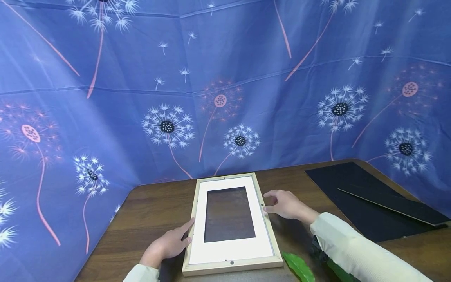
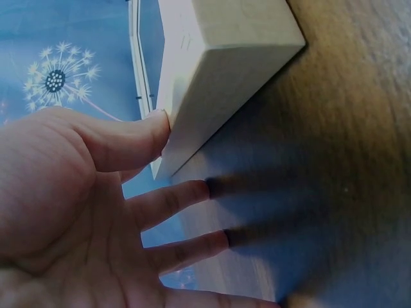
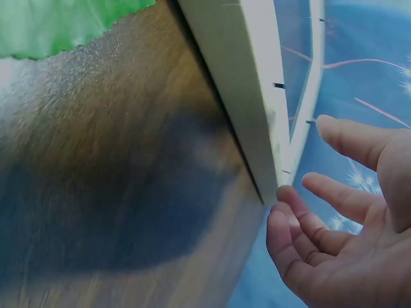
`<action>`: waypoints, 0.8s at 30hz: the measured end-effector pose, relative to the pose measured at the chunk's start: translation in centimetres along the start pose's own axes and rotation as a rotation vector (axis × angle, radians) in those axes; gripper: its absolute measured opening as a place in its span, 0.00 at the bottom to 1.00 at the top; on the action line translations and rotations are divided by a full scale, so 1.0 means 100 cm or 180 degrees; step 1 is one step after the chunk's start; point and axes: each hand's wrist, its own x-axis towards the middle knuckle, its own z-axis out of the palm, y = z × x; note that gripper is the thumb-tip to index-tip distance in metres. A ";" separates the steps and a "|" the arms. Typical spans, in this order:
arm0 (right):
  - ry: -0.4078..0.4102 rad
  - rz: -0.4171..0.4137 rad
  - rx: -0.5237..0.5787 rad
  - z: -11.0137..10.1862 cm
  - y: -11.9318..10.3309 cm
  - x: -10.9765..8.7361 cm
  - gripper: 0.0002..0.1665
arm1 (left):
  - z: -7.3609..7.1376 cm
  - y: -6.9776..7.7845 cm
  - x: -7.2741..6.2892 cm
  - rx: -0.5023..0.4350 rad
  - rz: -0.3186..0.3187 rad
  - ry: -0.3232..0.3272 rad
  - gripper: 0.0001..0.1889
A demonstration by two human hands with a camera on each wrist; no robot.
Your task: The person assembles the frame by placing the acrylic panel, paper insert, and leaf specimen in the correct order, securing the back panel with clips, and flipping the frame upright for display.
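A pale wooden picture frame [image 1: 211,268] lies on the table, holding a white mat [image 1: 229,253] with a rectangular window. Dark brown shows through that window. Small dark fasteners sit along the frame's edges. At the frame's left side is my left hand [image 1: 170,243], its thumb tip touching the wood and its other fingers extended toward the tabletop in the left wrist view. My right hand [image 1: 283,203] is at the right side, fingers loosely bent against or just beside the edge; whether they touch is unclear. Neither hand grips the frame.
A large black backing board [image 1: 352,211] lies on the right of the brown wooden table [image 1: 151,207], with a narrower black flap [image 1: 391,201] slanting over it. A green leaf [image 1: 299,267] lies by the frame's near right corner. Blue dandelion-print cloth [image 1: 225,58] hangs behind.
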 end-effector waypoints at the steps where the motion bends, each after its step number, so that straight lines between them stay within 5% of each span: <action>1: 0.0003 -0.0031 0.0048 -0.004 0.000 -0.004 0.28 | 0.000 0.000 0.000 -0.0001 0.0002 -0.0005 0.30; 13: 0.0066 -0.0407 0.0405 -0.031 0.012 -0.045 0.24 | 0.000 -0.001 0.001 0.0065 0.0041 0.0004 0.30; 24: -0.0108 -0.0325 0.0669 -0.040 0.028 -0.078 0.26 | 0.002 0.001 -0.001 0.0088 0.0052 0.0025 0.30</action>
